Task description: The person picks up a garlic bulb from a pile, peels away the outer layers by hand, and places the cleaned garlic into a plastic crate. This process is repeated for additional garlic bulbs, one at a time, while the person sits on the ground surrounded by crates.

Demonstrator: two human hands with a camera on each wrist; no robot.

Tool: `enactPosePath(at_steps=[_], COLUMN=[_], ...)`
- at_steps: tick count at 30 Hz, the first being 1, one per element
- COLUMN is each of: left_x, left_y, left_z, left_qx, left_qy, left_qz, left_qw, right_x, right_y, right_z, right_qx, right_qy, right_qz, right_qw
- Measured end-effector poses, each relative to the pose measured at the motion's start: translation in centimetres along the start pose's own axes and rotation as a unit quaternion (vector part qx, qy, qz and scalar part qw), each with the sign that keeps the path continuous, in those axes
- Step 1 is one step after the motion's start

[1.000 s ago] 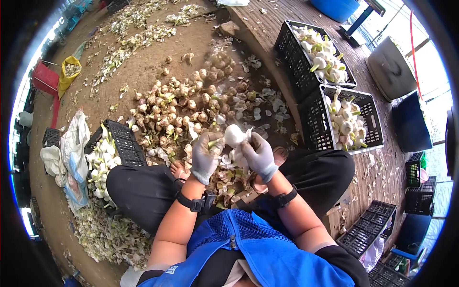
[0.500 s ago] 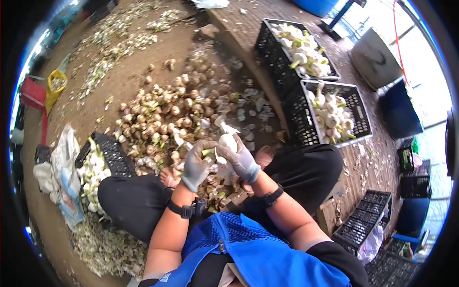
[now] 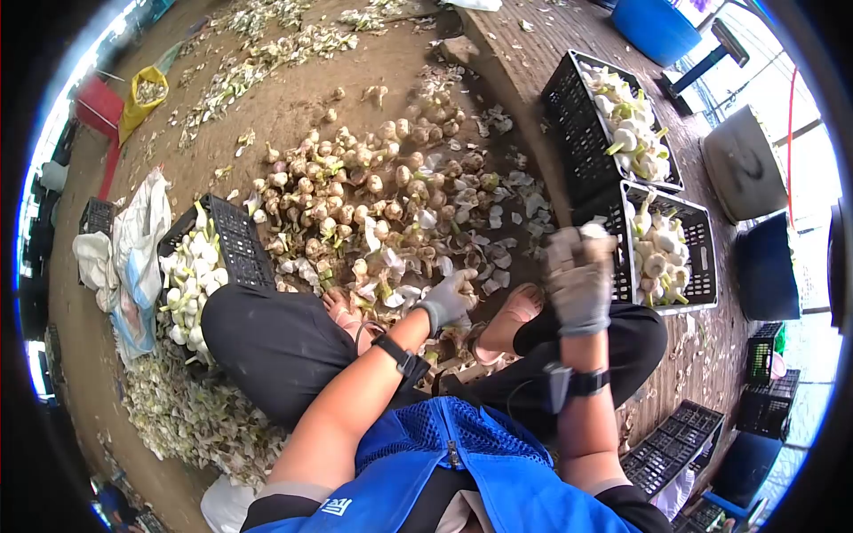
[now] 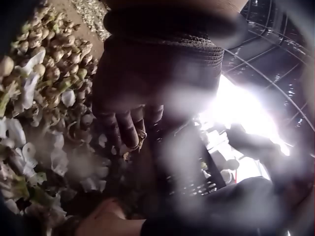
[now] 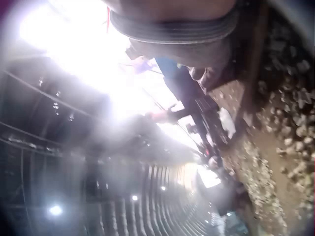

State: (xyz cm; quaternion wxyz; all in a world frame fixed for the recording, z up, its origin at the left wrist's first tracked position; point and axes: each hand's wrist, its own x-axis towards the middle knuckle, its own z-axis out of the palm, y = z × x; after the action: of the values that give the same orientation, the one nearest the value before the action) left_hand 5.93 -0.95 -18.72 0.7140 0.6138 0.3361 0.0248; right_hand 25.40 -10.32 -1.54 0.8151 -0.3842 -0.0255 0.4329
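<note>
My gloved right hand [image 3: 579,282], blurred by motion, is raised beside the near crate of garlic. Its fingers grip a white peeled garlic bulb [image 3: 593,231], mostly hidden behind them. Low between the knees, my gloved left hand [image 3: 449,299] has its fingers curled. A brown papery scrap of garlic peel [image 4: 141,140] pokes out at those fingertips in the left wrist view. Beyond the left hand spreads a heap of unpeeled garlic [image 3: 355,191] on the dirt floor, with loose white peels [image 3: 404,293] at its near side.
Two black crates of white garlic, a near one [image 3: 711,266] and a far one [image 3: 569,107], stand on the wooden boards at right. Another black crate [image 3: 240,249] with garlic is left of the knee, by a white sack [image 3: 142,235]. A peel pile [image 3: 200,417] lies behind it.
Both hands were together at the bulb over the heap. The right hand has since carried it right, toward the near crate, while the left hand has come away, lower and slightly right.
</note>
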Motion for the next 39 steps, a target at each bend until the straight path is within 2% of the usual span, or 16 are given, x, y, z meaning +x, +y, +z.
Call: enactPosePath(at_steps=[2,3,6,7,9,13,15,17,19,21,25,27,29,31,33,39], left_x=[3.4,4.2,4.6,5.6,8.1,15.3,19.7,21.5,20.5,21.0,16.9,15.1,11.8,9.6,6.5,0.4], left_y=[-5.2,-5.5,-2.5,-1.6,0.5,4.6,4.6,6.0,7.7,3.4,-0.8,0.3,3.9,4.4,7.9,12.1], left_z=[-1.5,-3.2,-8.9,-11.0,-14.9,-20.5,-22.8,-23.6,-22.7,-24.5,-26.2,-24.9,-22.5,-20.9,-16.6,-6.9], left_qx=[0.024,0.015,0.135,0.159,0.271,0.469,0.588,0.562,0.622,0.525,0.352,0.192,-0.151,-0.112,-0.169,-0.248], left_qy=[0.073,0.092,0.286,0.302,0.312,0.254,0.198,0.084,0.119,0.127,0.321,0.366,0.235,0.079,-0.069,0.012], left_qz=[-0.006,-0.042,-0.099,-0.122,-0.184,-0.096,-0.044,-0.145,-0.173,-0.308,-0.143,-0.18,-0.126,-0.069,0.027,0.118], left_qw=[0.997,0.995,0.944,0.932,0.892,0.84,0.783,0.81,0.754,0.783,0.868,0.892,0.952,0.988,0.983,0.961], right_x=[-1.5,-1.1,-4.4,-4.1,-2.4,-1.9,-1.2,-0.7,-0.3,0.1,-0.4,-0.5,-0.2,-0.4,-0.4,0.3], right_y=[4.3,7.8,10.2,10.9,12.1,11.6,11.6,11.6,11.4,11.4,11.9,12.0,11.4,12.7,11.8,11.3], right_z=[2.1,-1.2,-0.5,-0.7,-2.1,-0.1,-0.3,-0.6,-0.3,-0.2,-0.9,-1.0,0.3,-0.5,0.7,0.9], right_qx=[-0.056,-0.331,-0.83,-0.839,-0.756,-0.65,-0.658,-0.678,-0.69,-0.682,-0.67,-0.664,-0.634,-0.469,-0.451,-0.215], right_qy=[-0.151,-0.206,-0.339,-0.349,-0.39,-0.349,-0.334,-0.303,-0.263,-0.259,-0.278,-0.272,-0.244,-0.186,-0.158,-0.091], right_qz=[0.175,0.096,0.011,0.112,0.276,0.038,0.074,0.136,0.163,0.19,0.144,0.117,0.123,0.14,0.023,-0.051], right_qw=[0.971,0.916,0.442,0.402,0.448,0.674,0.671,0.656,0.654,0.658,0.674,0.686,0.723,0.852,0.878,0.971])
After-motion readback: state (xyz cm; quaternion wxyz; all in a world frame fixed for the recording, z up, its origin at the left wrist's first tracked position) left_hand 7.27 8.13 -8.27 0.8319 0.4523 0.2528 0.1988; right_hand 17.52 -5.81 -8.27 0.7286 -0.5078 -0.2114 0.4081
